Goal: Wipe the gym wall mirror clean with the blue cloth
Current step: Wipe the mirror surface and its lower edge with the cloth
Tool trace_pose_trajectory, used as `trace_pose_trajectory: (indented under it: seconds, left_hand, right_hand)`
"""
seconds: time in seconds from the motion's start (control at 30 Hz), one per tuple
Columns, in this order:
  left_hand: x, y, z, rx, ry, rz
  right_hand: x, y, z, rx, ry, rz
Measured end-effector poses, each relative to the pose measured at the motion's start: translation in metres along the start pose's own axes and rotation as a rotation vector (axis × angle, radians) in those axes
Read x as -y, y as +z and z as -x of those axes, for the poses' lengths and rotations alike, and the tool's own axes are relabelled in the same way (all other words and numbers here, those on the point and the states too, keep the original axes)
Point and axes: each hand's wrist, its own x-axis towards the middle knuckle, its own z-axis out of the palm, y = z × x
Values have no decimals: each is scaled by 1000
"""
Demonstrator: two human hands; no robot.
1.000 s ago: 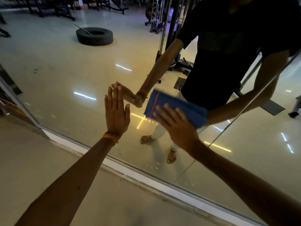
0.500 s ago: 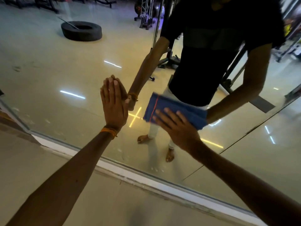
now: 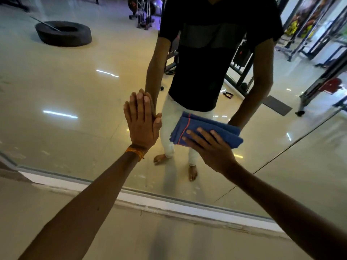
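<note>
Mirror: a person wipes the gym wall mirror point(image 3: 75, 94), both bare arms reaching to the glass low down, near its white bottom ledge point(image 3: 169, 204).
Blue cloth: the blue cloth point(image 3: 199, 124), folded into a thick pad with a thin red stripe near its left end, lies flat against the mirror, pinned under the right hand point(image 3: 210, 149).
Right fingers: the fingers point(image 3: 205, 135) lie straight and slightly spread across the lower half of the pad, curled round nothing; the cloth runs on beyond the fingertips to the upper left and juts out past the hand at the right.
Left hand: the left hand point(image 3: 142, 121) rests palm-flat on the bare glass just beside the cloth's left end, apart from it, fingers straight and close together, pointing up.
Wrist: an orange thread band point(image 3: 135, 151) circles the left wrist.
Reflection: a dark shirt, white trousers and bare feet face the camera; a black tyre point(image 3: 63, 33) lies on the glossy floor behind.
Seam: a dark line point(image 3: 281, 152) crosses the glass right of the cloth.
</note>
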Motion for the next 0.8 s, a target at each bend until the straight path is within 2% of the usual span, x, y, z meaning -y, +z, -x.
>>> trace_pose_trajectory:
  seconds: [0.1, 0.17, 0.23, 0.3, 0.4, 0.47, 0.5, 0.57, 0.63, 0.7, 0.73, 0.8]
  left_hand:
    - [20, -20, 0, 56, -36, 18]
    - [38, -29, -20, 12, -168, 1]
    - [55, -26, -41, -32, -185, -11]
    - [66, -20, -48, -79, -110, -42]
    - [68, -18, -43, -137, -81, -44]
    - [70, -18, -45, -138, -72, -25]
    - [71, -18, -46, -136, -64, -15]
    - [72, -18, -45, -142, -53, -10]
    - [71, -16, -44, -143, -56, -9]
    - [71, -15, -43, -141, -54, 1]
    - [71, -16, -42, -140, -52, 0]
    - [74, -18, -42, -135, -42, -1]
  right_hand:
    - [-28, -19, -43, -84, 70, 6]
    - [-48, -29, -83, -206, 216, 21]
    - [-43, -33, -106, -259, 327, 17]
    - [-12, -19, -93, -196, 236, 11]
    - [36, 11, -40, -27, -134, 102]
    - [28, 6, -43, -10, -203, 81]
    - [13, -1, -58, -38, -183, 29]
    - [-27, -22, -97, -133, -13, -48]
    - [-57, -36, -130, -263, 200, 24]
    - [-46, -37, -138, -310, 333, 42]
    - [-27, -31, -130, -266, 303, 35]
    - [20, -8, -92, -120, 65, 16]
